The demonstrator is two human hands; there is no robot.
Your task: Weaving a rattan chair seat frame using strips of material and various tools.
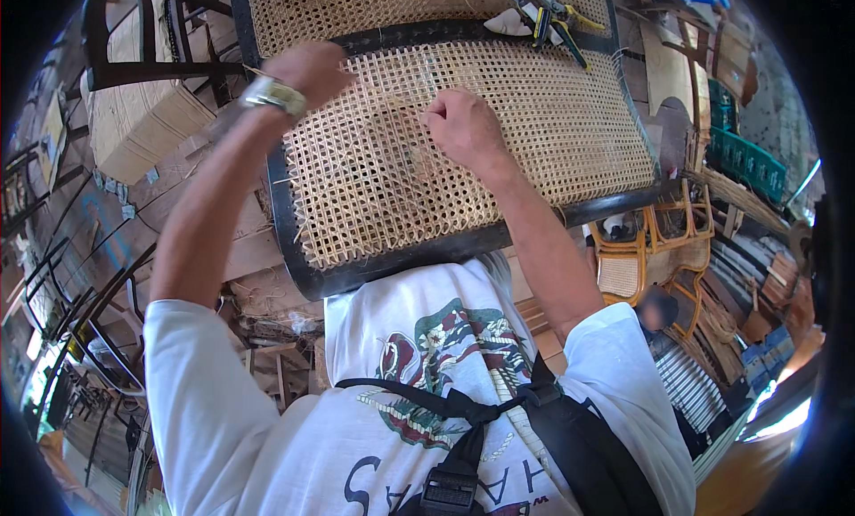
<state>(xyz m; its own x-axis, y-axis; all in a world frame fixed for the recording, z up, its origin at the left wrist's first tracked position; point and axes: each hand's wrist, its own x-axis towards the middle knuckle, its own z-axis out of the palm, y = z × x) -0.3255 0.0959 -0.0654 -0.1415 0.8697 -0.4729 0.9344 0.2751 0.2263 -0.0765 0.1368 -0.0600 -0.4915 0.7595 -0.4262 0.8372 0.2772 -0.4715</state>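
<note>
In front of me is a woven cane panel [570,151] in an open lattice, set in a dark curved wooden frame [401,258]. Loose strand ends stick out along its left edge. My left hand [307,75], with a watch at the wrist, is over the panel's upper left corner; motion smears its fingers. Curled closed, my right hand [465,129] is just over the middle of the weave. Anything thin in its fingers is too small to make out. Yellow-and-black handled pliers [554,26] lie at the frame's far crossbar, among other hand tools.
A cardboard box [142,133] and a dark wooden chair frame [169,71] stand on the left. To the right are brown chairs with cane seats [621,276], green crates [746,160] and stacked wood strips. Another person in a striped top [684,378] is at the lower right.
</note>
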